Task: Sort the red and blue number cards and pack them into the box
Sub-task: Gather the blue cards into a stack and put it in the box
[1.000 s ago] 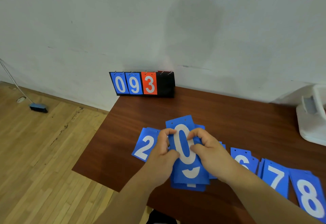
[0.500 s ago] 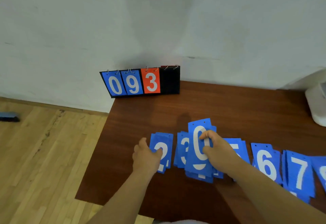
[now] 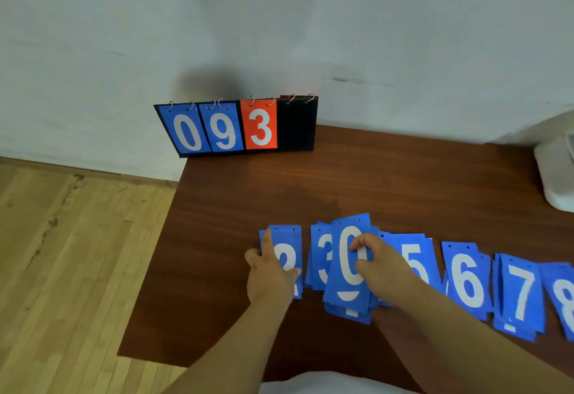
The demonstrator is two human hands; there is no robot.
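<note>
Far left: wood floor [image 3: 62,269], running up to the left edge of the brown table [image 3: 388,176].

Back left corner of the table, against the wall: one black flip stand [image 3: 298,126]. It has four slots showing blue 0 [image 3: 188,132], blue 9 [image 3: 223,132], red 3 [image 3: 261,129] and one black face. That makes two blue faces and one red. A pair of wire rings tops each slot.

A row of loose blue cards lies along the near side, seven numerals readable.
- 2 pile [image 3: 292,238]: the left hand [image 3: 270,272] lies over it with the forefinger straight up the card's left side and the thumb out past the edge. The other fingers are hard to make out. The lower half of the numeral is covered.
- 3 pile [image 3: 321,257]: its right part is hidden under the next stack.
- 0 stack [image 3: 348,272]: several cards, fanned at the bottom, tilted over its neighbours. The right hand [image 3: 382,266] pinches it, fingers curled over the face, thumb on the numeral.
- 5 card [image 3: 416,254]: its lower left is covered by the right wrist.
- 6 pile [image 3: 466,278] and 7 pile [image 3: 521,294]: overlapping, more than one card each, exact count unclear.
- 8 card [image 3: 562,300]: cut by the frame's right edge.

Far right: a white object [image 3: 556,176], cut off, kind unclear.

Bare tabletop lies between the stand and the card row, and again left of the 2 pile out to the table's edge.
</note>
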